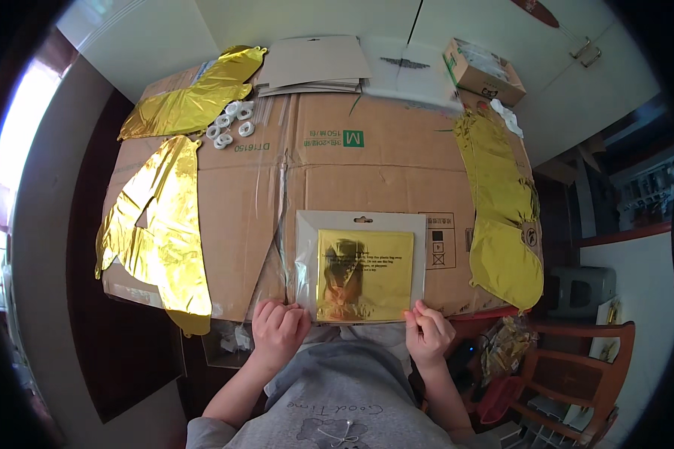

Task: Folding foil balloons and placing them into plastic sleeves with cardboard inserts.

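Observation:
A flat clear bag lies upright before me at the near edge of a cardboard surface. Inside it are a grey backing card with a hang hole and a folded gold foil balloon. Fingers curled, my left hand grips the bag's lower left corner. At the lower right corner, my right hand pinches the bag between thumb and fingers. A flat gold A-shaped foil balloon rests on the left. Along the right side lies another gold foil balloon, and a third foil balloon sits at the far left.
Flattened brown cardboard covers the table. White ribbon rolls cluster at the far left. Grey cards are stacked at the back, with a small carton at the back right. A wooden chair stands at the lower right.

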`<action>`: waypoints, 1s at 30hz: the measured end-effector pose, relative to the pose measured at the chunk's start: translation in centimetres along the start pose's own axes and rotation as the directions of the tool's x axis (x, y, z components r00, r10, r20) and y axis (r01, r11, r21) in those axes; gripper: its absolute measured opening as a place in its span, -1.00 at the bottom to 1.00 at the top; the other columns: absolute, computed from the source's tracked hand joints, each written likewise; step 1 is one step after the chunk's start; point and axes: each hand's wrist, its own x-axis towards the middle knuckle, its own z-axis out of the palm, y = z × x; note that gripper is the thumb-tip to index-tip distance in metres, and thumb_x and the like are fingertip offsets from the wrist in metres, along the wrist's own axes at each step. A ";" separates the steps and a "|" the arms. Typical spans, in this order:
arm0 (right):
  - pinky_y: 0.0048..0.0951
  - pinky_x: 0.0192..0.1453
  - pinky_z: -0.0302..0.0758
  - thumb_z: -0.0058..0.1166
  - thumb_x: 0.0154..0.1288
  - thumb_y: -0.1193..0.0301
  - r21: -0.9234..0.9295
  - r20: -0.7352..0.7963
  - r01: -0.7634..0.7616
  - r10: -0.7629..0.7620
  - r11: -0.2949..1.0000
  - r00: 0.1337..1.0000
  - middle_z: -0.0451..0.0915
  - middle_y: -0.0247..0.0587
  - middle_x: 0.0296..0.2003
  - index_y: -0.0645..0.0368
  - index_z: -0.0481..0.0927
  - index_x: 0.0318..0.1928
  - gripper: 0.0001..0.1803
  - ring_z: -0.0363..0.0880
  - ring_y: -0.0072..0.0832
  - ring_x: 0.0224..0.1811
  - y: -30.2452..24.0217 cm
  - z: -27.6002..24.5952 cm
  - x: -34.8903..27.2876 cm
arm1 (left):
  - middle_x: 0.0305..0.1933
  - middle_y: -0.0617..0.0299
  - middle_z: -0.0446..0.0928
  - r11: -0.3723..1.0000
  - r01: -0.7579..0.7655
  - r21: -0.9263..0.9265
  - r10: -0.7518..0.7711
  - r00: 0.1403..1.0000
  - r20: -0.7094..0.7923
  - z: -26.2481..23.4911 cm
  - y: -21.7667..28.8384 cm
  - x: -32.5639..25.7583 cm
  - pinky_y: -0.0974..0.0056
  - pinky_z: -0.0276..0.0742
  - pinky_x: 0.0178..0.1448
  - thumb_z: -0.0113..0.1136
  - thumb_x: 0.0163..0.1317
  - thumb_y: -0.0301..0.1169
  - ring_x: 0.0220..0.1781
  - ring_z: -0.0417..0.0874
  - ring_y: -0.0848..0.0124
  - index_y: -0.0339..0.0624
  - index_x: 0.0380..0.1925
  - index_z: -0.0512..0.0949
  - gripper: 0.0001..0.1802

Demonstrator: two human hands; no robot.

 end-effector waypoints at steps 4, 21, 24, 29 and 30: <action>-0.38 -0.32 0.61 0.36 0.12 0.46 0.004 0.018 -0.112 0.112 0.994 0.994 0.67 -0.15 -0.28 0.20 0.57 -0.35 -0.81 0.70 -0.30 -0.35 -0.3 -0.1 -0.3 | -0.56 0.21 0.37 0.995 0.095 0.039 -0.098 0.992 0.075 -0.4 0.4 0.4 0.11 0.39 -0.25 0.37 -0.08 -0.54 -0.43 0.46 0.20 -0.15 -0.58 0.44 -0.77; -0.47 -0.48 0.60 0.11 0.09 0.40 -0.232 0.385 0.205 -0.104 0.951 0.917 0.56 -0.31 0.20 0.09 0.57 0.18 -0.44 0.63 -0.47 -0.62 -4.6 -0.7 0.4 | 0.40 -0.06 0.31 0.966 -0.230 0.118 0.164 0.899 0.407 0.8 4.6 -1.0 0.02 0.14 0.50 0.27 0.13 -0.13 0.47 0.29 0.15 -0.31 0.30 0.34 -0.23; -0.43 -0.55 0.59 0.08 0.07 0.42 -0.276 0.373 0.171 -0.059 0.946 0.926 0.52 -0.22 0.24 0.11 0.52 0.23 -0.39 0.62 -0.44 -0.66 -2.7 -2.0 0.1 | 0.42 -0.08 0.29 0.967 -0.194 0.167 0.110 0.903 0.416 0.1 3.7 -1.3 0.02 0.12 0.51 0.25 0.15 0.01 0.49 0.26 0.11 -0.36 0.32 0.28 -0.13; -0.41 -0.54 0.59 0.06 0.07 0.44 -0.372 0.389 0.192 -0.036 0.908 0.921 0.51 -0.16 0.24 0.18 0.50 0.23 -0.39 0.60 -0.41 -0.68 -0.8 -3.5 -0.5 | 0.41 -0.10 0.29 0.966 -0.164 0.199 0.069 0.908 0.413 -0.8 2.8 -2.0 -0.01 0.10 0.52 0.20 0.16 0.11 0.48 0.27 0.10 -0.39 0.33 0.27 -0.07; -0.40 -0.54 0.59 0.05 0.07 0.44 -0.373 0.379 0.187 -0.035 0.909 0.925 0.51 -0.15 0.24 0.18 0.51 0.23 -0.39 0.60 -0.41 -0.68 -0.4 -3.6 -0.6 | 0.41 -0.13 0.29 0.965 -0.169 0.202 0.075 0.912 0.404 -0.8 2.5 -2.2 -0.03 0.10 0.51 0.21 0.15 0.14 0.47 0.28 0.07 -0.41 0.33 0.26 -0.04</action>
